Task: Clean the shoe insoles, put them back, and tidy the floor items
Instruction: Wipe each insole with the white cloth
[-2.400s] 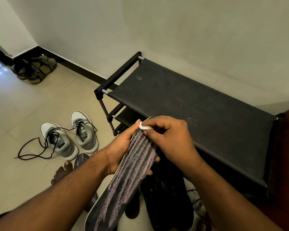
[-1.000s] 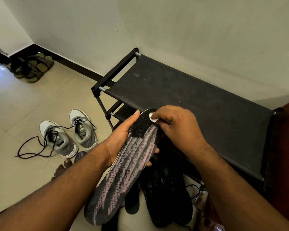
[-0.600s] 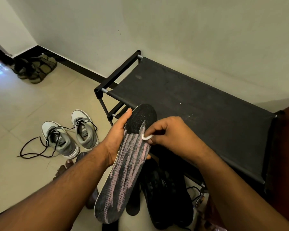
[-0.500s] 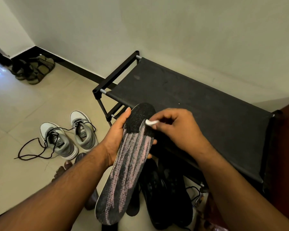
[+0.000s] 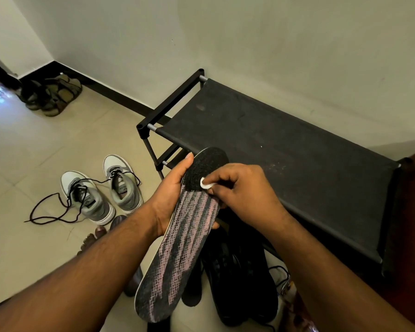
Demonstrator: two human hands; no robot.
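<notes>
Insole [image 5: 187, 238] held mid-air over dark shoes [image 5: 237, 279], long axis running away from body, toe end far. Left hand [image 5: 170, 200] grips its left edge from beneath. Right hand [image 5: 240, 190] pinches white pad [image 5: 206, 183] on toe patch; next strokes likely run heelward, toward the body.

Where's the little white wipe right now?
In the head view, the white wipe is near frame centre, pinched in the right hand and pressed on the dark end of the insole that the left hand holds.

Pink-and-black striped insole [image 5: 182, 248], white pad [image 5: 206, 183]
</notes>
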